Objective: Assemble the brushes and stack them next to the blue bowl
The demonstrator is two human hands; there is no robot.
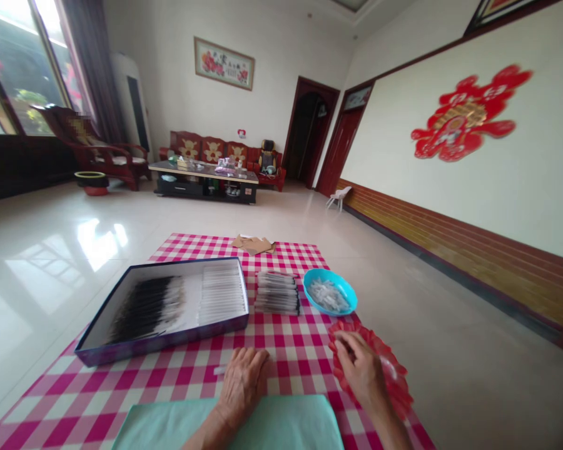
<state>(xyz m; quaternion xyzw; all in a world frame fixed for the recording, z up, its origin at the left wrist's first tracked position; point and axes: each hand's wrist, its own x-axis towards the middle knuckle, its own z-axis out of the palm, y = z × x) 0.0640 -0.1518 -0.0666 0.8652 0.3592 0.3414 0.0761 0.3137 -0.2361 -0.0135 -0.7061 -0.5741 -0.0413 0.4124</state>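
My left hand (244, 376) is closed low over the checked tablecloth, by the edge of the mint-green cloth (300, 420). A short whitish pen barrel (220, 370) sticks out from its left side. Over a red flower-shaped dish (396, 375), the fingers of my right hand (362, 369) are pinched together; whatever they hold is hidden. Ahead on the left, a shallow box (162, 342) holds black pen parts (145, 306) and clear barrels (223, 294). A row of pens (278, 294) lies right of it. Small translucent pieces (327, 295) fill a blue bowl (309, 300).
Brown cardboard pieces (254, 244) lie at the far end of the checked tablecloth (293, 362). Across the tiled floor stand a low table (204, 174), a wooden sofa (220, 150), an armchair (117, 159) and a small white chair (339, 197).
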